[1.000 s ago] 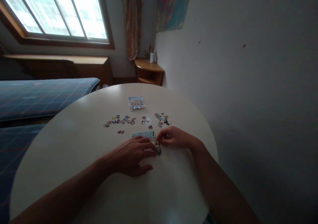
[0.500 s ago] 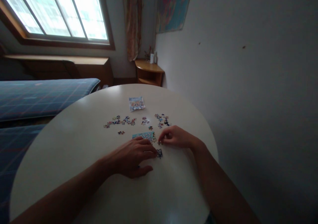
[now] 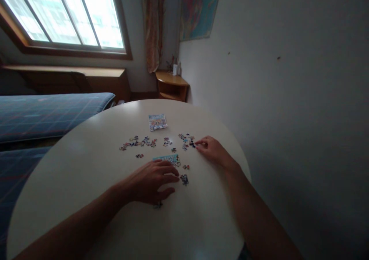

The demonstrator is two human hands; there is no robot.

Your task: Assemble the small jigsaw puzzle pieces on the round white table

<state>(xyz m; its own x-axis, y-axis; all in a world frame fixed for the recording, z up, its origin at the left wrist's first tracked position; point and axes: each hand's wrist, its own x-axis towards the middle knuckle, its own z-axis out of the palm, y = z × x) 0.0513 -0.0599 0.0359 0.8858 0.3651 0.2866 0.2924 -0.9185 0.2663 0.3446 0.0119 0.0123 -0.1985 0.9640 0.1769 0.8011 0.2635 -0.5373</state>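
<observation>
My left hand (image 3: 152,181) lies flat on the round white table (image 3: 86,183), fingers stretched out over the near part of a partly joined jigsaw (image 3: 170,159). A small joined cluster (image 3: 184,179) and a single piece (image 3: 186,167) lie just right of its fingertips. My right hand (image 3: 210,148) has reached to the right-hand heap of loose pieces (image 3: 186,139), its fingertips pinched at a dark piece at the heap's edge. Whether the piece is lifted I cannot tell.
More loose pieces (image 3: 138,142) are strewn in a row across the table's middle. A small picture card (image 3: 157,121) lies beyond them. A grey wall (image 3: 288,98) stands close on the right, a blue bed (image 3: 43,114) on the left, a wooden corner shelf (image 3: 172,85) behind.
My right hand left the joined jigsaw and moved up and to the right to the loose heap, leaving a piece by the jigsaw. My left hand stayed flat in place.
</observation>
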